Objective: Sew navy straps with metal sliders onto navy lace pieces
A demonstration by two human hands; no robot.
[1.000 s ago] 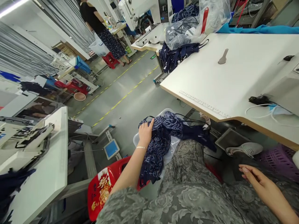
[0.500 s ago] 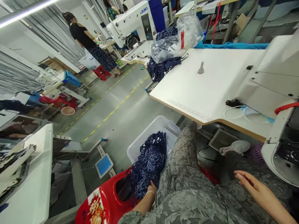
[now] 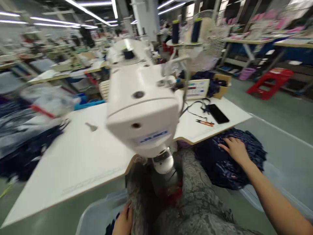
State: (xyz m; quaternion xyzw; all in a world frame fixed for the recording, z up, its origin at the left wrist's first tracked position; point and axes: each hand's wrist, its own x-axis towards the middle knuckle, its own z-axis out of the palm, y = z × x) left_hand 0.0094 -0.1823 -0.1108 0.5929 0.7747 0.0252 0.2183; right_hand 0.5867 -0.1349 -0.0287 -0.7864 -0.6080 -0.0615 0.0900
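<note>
My right hand (image 3: 236, 150) rests on top of a heap of navy straps and fabric pieces (image 3: 253, 153), its fingers spread. This heap lies in a pale plastic bin (image 3: 276, 176) to the right of my legs. Low on the left, my left hand (image 3: 123, 220) is beside my thigh, over the edge of another pale bin (image 3: 89, 213). Its fingers look extended, though blurred and partly cut off by the frame. A bit of navy fabric (image 3: 110, 227) shows next to it. Straight ahead stands a white sewing machine head (image 3: 144, 117).
The white table (image 3: 85, 160) carries a grey metal piece (image 3: 91, 126), orange thread snips (image 3: 204, 122) and a black phone (image 3: 218, 113). A cardboard box (image 3: 223, 86) with navy fabric sits behind. Plastic-wrapped navy bundles (image 3: 26, 137) lie left. A red stool (image 3: 271, 83) stands on the right.
My view has swung from the left side to the right. My right hand has moved from above my lap onto the right navy heap. My left hand has come off the left pile.
</note>
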